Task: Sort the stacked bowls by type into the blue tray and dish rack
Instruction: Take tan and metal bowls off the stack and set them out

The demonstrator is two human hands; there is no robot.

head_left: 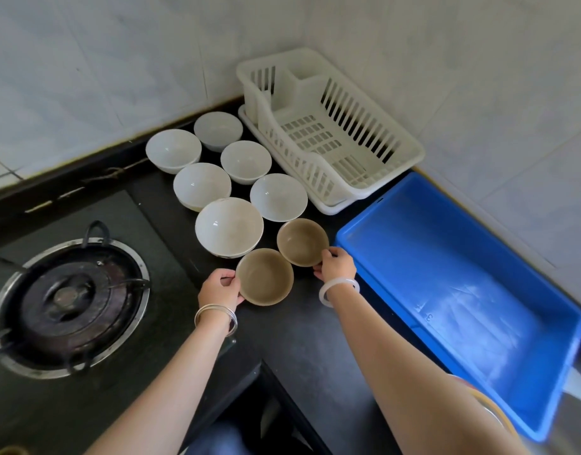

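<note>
Gas burner (67, 305) sitting at 9 o'clock on the worktop (302, 349). Left hand (221, 289) fingers clamping the near brown bowl (264, 276) rim; right hand (337, 266) fingers pinching the far brown bowl (302, 242). White bowls (229, 226) crowding at 12. Dish rack (328, 126) at 1, blue tray (463, 290) at 3, both empty. Risk: edge pinches slipping, or clipping white bowls lifting out.

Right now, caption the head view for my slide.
Left hand and right hand each grasp a brown bowl beside empty blue tray.
</note>
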